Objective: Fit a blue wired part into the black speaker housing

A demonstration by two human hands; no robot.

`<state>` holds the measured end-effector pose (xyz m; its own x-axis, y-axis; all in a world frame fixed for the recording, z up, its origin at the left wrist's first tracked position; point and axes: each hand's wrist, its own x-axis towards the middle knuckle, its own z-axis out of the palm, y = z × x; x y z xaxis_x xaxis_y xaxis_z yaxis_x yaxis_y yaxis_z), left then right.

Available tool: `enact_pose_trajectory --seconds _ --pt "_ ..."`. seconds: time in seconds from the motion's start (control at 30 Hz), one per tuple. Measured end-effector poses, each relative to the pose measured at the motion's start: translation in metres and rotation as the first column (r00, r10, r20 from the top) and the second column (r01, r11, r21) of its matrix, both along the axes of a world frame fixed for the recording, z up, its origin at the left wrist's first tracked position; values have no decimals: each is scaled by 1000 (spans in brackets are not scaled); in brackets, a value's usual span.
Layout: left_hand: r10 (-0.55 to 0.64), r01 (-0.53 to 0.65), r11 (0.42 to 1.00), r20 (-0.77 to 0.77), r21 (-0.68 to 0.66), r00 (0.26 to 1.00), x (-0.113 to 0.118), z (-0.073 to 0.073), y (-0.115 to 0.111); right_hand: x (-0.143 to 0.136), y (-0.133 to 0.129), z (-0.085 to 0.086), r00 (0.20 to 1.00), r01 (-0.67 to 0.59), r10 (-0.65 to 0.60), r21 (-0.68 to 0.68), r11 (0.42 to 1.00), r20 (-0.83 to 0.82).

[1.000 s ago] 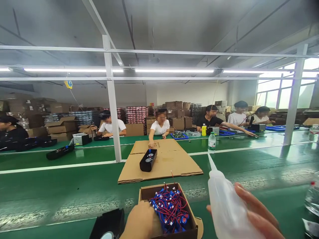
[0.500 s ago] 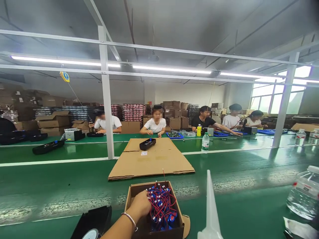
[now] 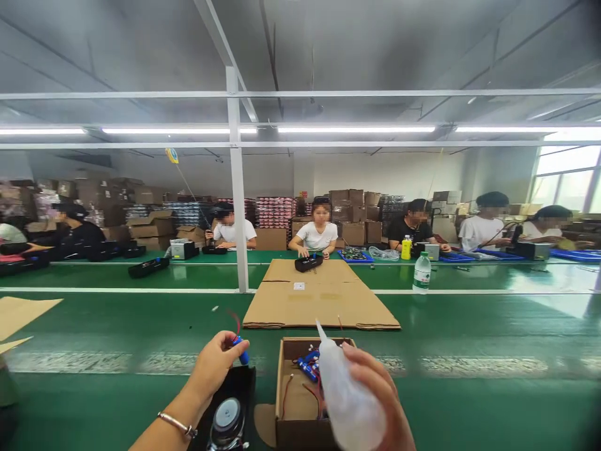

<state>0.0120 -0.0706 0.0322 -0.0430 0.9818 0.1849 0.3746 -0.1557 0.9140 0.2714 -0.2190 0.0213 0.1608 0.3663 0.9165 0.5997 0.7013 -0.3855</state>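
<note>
A small blue wired part (image 3: 241, 352) is pinched in the left hand (image 3: 215, 369) above the black speaker housing (image 3: 228, 413). A squeeze bottle (image 3: 345, 394) is gripped by the right hand (image 3: 382, 401), fingers wrapped, over the cardboard box (image 3: 300, 401).

Speaker housing (image 3: 228, 413) left of box (image 3: 300, 401), cardboard sheet (image 3: 319, 297) behind.

left hand (image 3: 213, 369): bare, forearm unsleeved, thin silver bangle (image 3: 177, 425) at the wrist. right hand (image 3: 382, 401): bare, nothing worn in view.
</note>
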Motion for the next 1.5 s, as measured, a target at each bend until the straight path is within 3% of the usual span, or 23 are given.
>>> enact_pose_trajectory --seconds 0.03,0.13,0.23,0.33,0.5,0.6,0.83,0.93,1.1,1.3,1.5 --pt "44 -44 999 25 -2 999 -11 -4 -4 -3 15 -6 998 -20 20 2 1000 -67" --pt "114 -112 993 72 -19 991 -31 -12 -15 -12 43 -34 975 -46 9 -161 986 -222" --pt "141 -139 990 92 -33 986 -38 -16 -22 -19 51 -62 962 -105 40 -230 968 -269" --pt "151 -147 988 95 -40 984 -39 -16 -25 -22 51 -73 964 -123 60 -231 965 -260" --pt "101 -97 994 113 -45 988 -42 -14 -32 -22 49 -68 965 -96 24 -266 959 -262" --pt "48 -42 998 115 -57 992 -46 -11 -47 -20 47 -66 968 -99 20 -308 946 -251" --pt "-268 282 955 135 -96 954 -61 -10 -113 -12 46 -66 983 -119 62 -350 929 -171" --pt "-371 370 928 -11 -47 929 -65 -19 -127 -11 46 -67 984 -131 78 -355 926 -159" --pt "-459 483 875 -297 10 837 -63 -29 -132 -12 46 -68 980 -152 95 -342 927 -176" --pt "-601 681 731 -430 47 674 -61 -38 -127 -13 45 -66 976 -165 101 -346 924 -193" --pt "-585 726 656 -470 205 661 -65 -64 -117 -10 45 -68 984 -142 92 -365 920 -150"
